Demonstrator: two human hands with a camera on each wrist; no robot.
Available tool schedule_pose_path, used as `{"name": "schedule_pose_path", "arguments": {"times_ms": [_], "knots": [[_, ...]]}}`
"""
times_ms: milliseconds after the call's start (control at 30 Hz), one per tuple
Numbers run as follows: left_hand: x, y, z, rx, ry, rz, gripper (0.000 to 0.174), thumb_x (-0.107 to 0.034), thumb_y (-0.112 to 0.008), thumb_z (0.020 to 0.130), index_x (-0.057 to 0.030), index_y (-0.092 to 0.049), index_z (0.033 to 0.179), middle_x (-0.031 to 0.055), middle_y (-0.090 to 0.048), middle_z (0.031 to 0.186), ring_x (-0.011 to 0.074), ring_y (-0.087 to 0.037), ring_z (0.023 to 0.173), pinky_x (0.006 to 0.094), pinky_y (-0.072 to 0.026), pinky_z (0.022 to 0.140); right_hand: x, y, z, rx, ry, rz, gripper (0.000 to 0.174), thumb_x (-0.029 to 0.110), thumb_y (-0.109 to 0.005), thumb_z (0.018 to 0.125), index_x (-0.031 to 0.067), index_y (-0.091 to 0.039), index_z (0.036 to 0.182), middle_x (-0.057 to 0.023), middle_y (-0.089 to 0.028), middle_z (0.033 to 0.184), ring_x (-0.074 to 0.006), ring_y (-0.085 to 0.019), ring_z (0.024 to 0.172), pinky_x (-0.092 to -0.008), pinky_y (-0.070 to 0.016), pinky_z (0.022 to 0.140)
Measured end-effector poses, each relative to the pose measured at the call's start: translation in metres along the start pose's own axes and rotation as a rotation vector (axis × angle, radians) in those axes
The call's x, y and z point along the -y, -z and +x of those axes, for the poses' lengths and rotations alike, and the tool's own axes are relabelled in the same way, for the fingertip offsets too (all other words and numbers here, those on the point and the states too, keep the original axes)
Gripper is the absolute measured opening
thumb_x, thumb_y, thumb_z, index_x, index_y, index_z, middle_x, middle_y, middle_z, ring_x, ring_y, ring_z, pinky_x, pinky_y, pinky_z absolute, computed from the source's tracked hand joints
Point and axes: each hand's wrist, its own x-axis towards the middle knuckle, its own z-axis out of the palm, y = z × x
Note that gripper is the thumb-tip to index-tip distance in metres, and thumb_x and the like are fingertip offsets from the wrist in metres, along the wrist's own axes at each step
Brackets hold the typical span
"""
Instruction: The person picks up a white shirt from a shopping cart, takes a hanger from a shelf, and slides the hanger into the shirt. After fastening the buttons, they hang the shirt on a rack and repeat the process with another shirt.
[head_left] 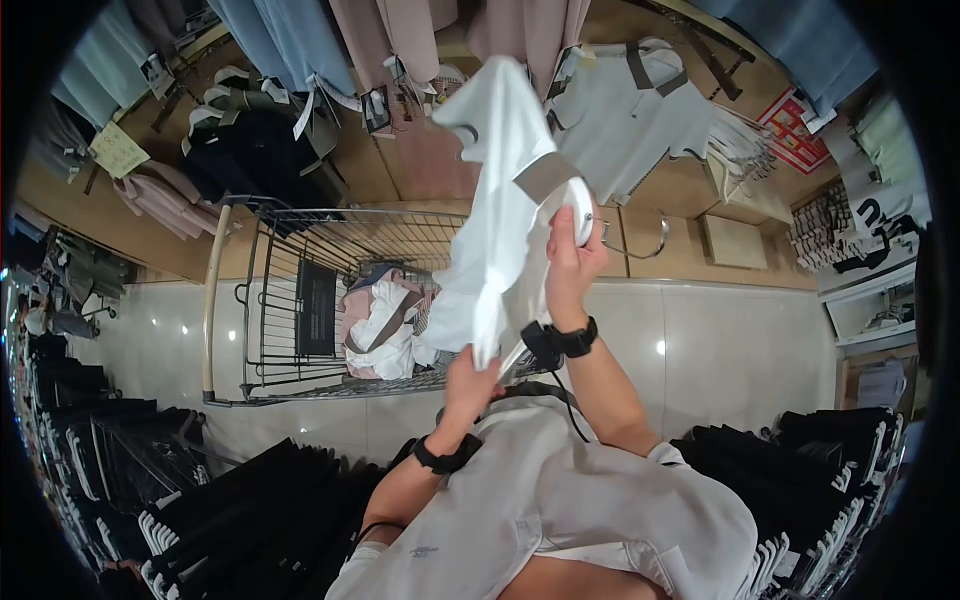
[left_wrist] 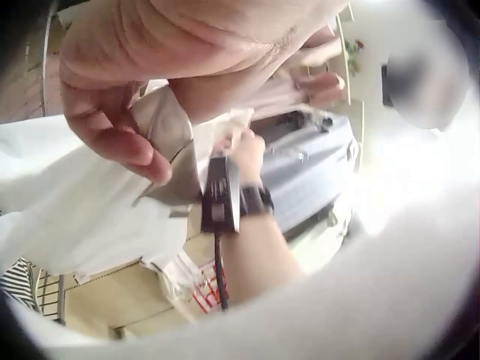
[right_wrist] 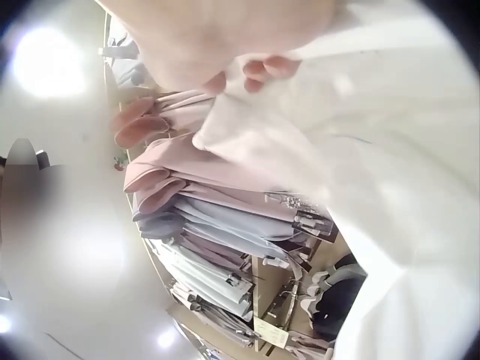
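Observation:
A white shirt (head_left: 480, 240) with a taupe band hangs stretched between both hands, over the near end of a cart. My right hand (head_left: 577, 265) grips the white hanger (head_left: 583, 208) at the shirt's upper part, and the metal hook juts out to the right. Lower down, near my body, my left hand (head_left: 470, 388) holds the shirt's edge. A fold of greyish cloth (left_wrist: 169, 135) is pinched between the left thumb and fingers in the left wrist view. White cloth (right_wrist: 375, 165) fills much of the right wrist view below the right hand.
The wire shopping cart (head_left: 270, 300) stands ahead to the left with a pile of folded clothes (head_left: 380, 325) inside. Wall racks hold pink trousers (head_left: 400, 40), a grey shirt (head_left: 620, 110) and dark tops (head_left: 250, 150). Racks of black garments (head_left: 270, 500) flank me on both sides.

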Motion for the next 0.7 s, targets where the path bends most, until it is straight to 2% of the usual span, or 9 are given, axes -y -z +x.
{"name": "schedule_pose_path", "arguments": {"times_ms": [100,167,300,400,433,467,533,600,700], "knots": [[0.014,0.047,0.015,-0.127,0.02,-0.131,0.036,-0.021,-0.067,0.088,0.0068,-0.057,0.109,0.0119,-0.067,0.081,0.0198,-0.066,0.059,0.0346,-0.0549,0.059,0.005,0.033,0.008,0.289,-0.265,-0.083,0.027,0.018,-0.062,0.094,-0.0014,-0.06,0.113,-0.0036,-0.059,0.076,-0.0041,-0.043,0.051,-0.0201,-0.0333,0.045],[0.021,0.08,0.026,0.038,0.05,-0.386,0.052,-0.023,-0.074,0.085,0.0068,-0.051,0.121,0.0135,-0.065,0.097,0.0209,-0.066,0.084,0.0335,-0.0549,0.073,0.015,0.056,0.012,0.376,-0.326,-0.161,0.029,0.017,-0.062,0.093,-0.0015,-0.06,0.116,-0.0039,-0.059,0.076,-0.0039,-0.042,0.051,-0.0202,-0.0326,0.045],[0.011,0.118,0.044,-0.63,-0.604,0.431,0.103,-0.019,-0.086,0.07,0.0034,-0.021,0.147,0.0234,-0.026,0.149,0.0328,-0.031,0.137,0.0405,-0.0303,0.111,0.046,0.093,0.006,0.681,-0.302,-0.376,0.032,0.013,-0.065,0.089,-0.0012,-0.062,0.117,-0.0078,-0.067,0.088,-0.009,-0.057,0.065,-0.0214,-0.0449,0.059],[-0.025,0.141,0.037,-0.61,-0.712,0.341,0.112,-0.016,-0.086,0.066,0.0009,-0.014,0.15,0.0223,-0.017,0.154,0.0338,-0.023,0.142,0.0407,-0.0223,0.115,0.092,0.087,0.01,1.091,-0.146,-0.373,0.034,0.009,-0.071,0.082,0.0003,-0.066,0.114,-0.0095,-0.07,0.101,-0.0147,-0.065,0.087,-0.0256,-0.051,0.078],[-0.033,0.144,0.033,-0.49,-0.821,0.264,0.099,-0.01,-0.083,0.068,-0.0009,-0.025,0.148,0.021,-0.025,0.152,0.0328,-0.026,0.141,0.0386,-0.0232,0.114,0.101,0.087,0.005,1.066,-0.157,-0.355,0.031,0.005,-0.074,0.079,0.0002,-0.066,0.109,-0.0088,-0.07,0.096,-0.0133,-0.065,0.086,-0.0263,-0.0511,0.076],[-0.027,0.153,0.038,-0.349,-0.807,0.12,0.065,-0.006,-0.076,0.076,0.001,-0.048,0.135,0.0184,-0.053,0.133,0.025,-0.049,0.124,0.0333,-0.0364,0.104,0.103,0.091,0.002,1.059,-0.158,-0.356,0.031,0.005,-0.074,0.079,0.0002,-0.066,0.109,-0.0088,-0.07,0.096,-0.0133,-0.065,0.086,-0.0263,-0.0511,0.076],[-0.009,0.173,0.035,-0.32,-0.395,0.2,0.029,-0.003,-0.068,0.085,0.0033,-0.064,0.113,0.0089,-0.068,0.102,0.0135,-0.06,0.095,0.0263,-0.0454,0.086,0.108,0.101,0.0,0.873,-0.274,-0.426,0.026,0.013,-0.074,0.083,-0.0005,-0.066,0.104,-0.006,-0.069,0.095,-0.0105,-0.061,0.084,-0.0262,-0.0494,0.078],[-0.015,0.183,0.029,-0.451,-0.493,0.037,0.016,-0.005,-0.063,0.09,0.0041,-0.068,0.103,0.0014,-0.068,0.089,0.0072,-0.056,0.082,0.0227,-0.0458,0.073,0.11,0.112,0.007,0.817,-0.246,-0.508,0.025,0.013,-0.074,0.083,-0.0005,-0.066,0.103,-0.0054,-0.068,0.092,-0.0097,-0.06,0.082,-0.0253,-0.0484,0.075],[-0.001,0.215,0.031,-0.532,-0.469,-0.068,0.02,-0.009,-0.061,0.093,0.0055,-0.066,0.107,0.004,-0.068,0.091,0.0088,-0.057,0.084,0.024,-0.0455,0.077,0.108,0.124,0.017,0.733,-0.22,-0.579,0.024,0.013,-0.072,0.086,-0.0007,-0.063,0.103,-0.0021,-0.065,0.084,-0.008,-0.057,0.077,-0.0228,-0.0449,0.069]]}}
